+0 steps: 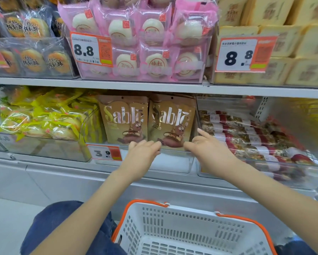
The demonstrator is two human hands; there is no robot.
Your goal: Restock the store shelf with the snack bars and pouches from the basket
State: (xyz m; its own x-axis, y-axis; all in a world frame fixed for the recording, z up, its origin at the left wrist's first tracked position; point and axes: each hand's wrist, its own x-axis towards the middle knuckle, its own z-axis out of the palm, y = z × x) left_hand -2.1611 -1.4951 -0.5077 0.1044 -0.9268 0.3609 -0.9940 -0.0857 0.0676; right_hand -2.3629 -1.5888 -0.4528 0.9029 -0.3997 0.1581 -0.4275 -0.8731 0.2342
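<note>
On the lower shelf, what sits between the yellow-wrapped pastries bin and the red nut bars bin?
Two brown Sable pouches stand upright side by side between them in the head view, with both hands at their lower edges.

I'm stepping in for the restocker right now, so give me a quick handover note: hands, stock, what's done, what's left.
Left hand: fingers at the bottom edge of the right Sablé pouch; whether they pinch it is not clear.
Right hand: at the same pouch's lower right corner, index finger extended; grip unclear.
Stock: the left Sablé pouch stands upright beside it in the clear bin; snack bars fill the bin to the right.
Done: the visible part of the basket shows no items.
Left: straighten the pouches, check the basket's hidden part.
</note>
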